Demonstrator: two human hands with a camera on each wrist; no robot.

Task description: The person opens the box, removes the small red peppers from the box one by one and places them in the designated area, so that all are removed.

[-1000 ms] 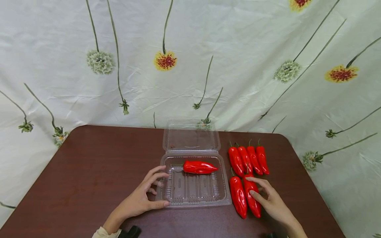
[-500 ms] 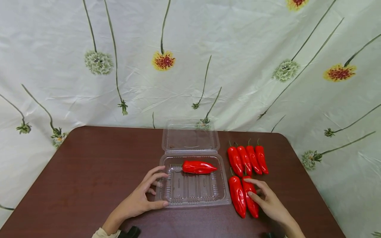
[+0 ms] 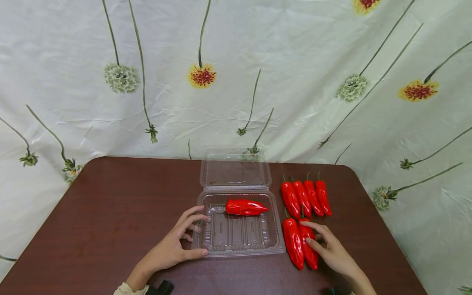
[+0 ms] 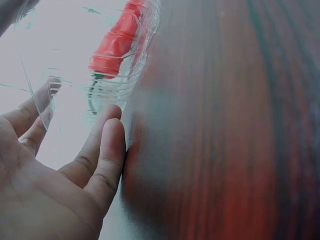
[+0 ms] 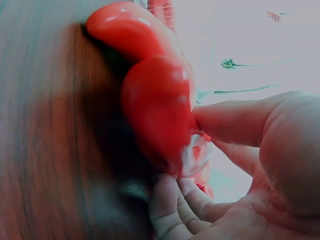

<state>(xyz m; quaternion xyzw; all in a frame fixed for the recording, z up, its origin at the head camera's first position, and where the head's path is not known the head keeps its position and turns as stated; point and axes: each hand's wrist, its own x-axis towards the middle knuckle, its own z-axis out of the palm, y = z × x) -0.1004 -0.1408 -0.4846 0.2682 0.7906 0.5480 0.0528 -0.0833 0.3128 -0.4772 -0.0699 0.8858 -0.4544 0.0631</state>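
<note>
A clear plastic clamshell container (image 3: 236, 241) lies on the table with its lid (image 3: 236, 172) folded back. One red pepper (image 3: 246, 207) lies crosswise inside, near the hinge. My left hand (image 3: 177, 241) rests at the container's left side, thumb by the front corner and relaxed fingers along the side rim. To the right of the container, my right hand (image 3: 333, 248) holds a glossy red pepper (image 3: 309, 246) between thumb and fingertips; it still lies on the table. Right beside it, on its left, lies another red pepper (image 3: 293, 243). The right wrist view shows the held pepper (image 5: 157, 110) close up.
Several more red peppers (image 3: 306, 196) lie in a row behind the held one, stems pointing away. The dark brown table (image 3: 110, 213) ends at a rounded back edge, against a white cloth (image 3: 166, 102) printed with flowers.
My right hand has moved slightly left with its pepper, bringing it closer against the neighbouring one. The left hand and the container have kept their places.
</note>
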